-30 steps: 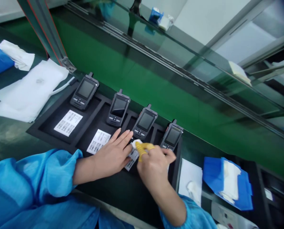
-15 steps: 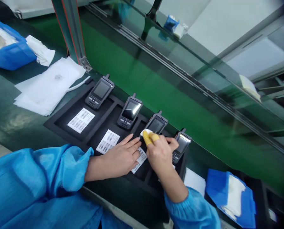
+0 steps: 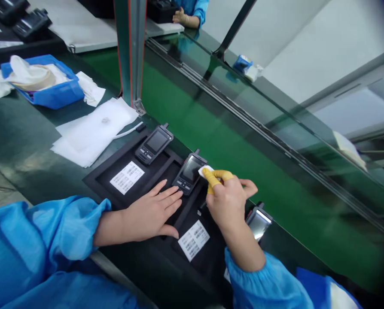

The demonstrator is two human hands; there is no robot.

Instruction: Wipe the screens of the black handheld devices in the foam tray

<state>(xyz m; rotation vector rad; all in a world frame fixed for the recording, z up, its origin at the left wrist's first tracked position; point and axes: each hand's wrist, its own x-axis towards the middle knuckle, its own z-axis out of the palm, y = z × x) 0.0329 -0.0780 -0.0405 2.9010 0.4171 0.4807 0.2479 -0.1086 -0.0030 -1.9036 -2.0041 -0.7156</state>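
Several blocky handsets, white wad

Wrinkled yellow finger cots front the right grip; behind it and the left grip are loose, creased, bright-blue sleeves.

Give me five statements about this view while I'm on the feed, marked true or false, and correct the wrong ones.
1. The right hand pinches a white wipe. True.
2. The left hand is clenched into a fist. False: it is spread open.
3. Yellow finger cots are on the right hand. True.
4. White sheets lie between a blue bin and the black tray. True.
5. In the tray, the leftmost barcode label covers the leftmost handheld radio. False: they lie apart.
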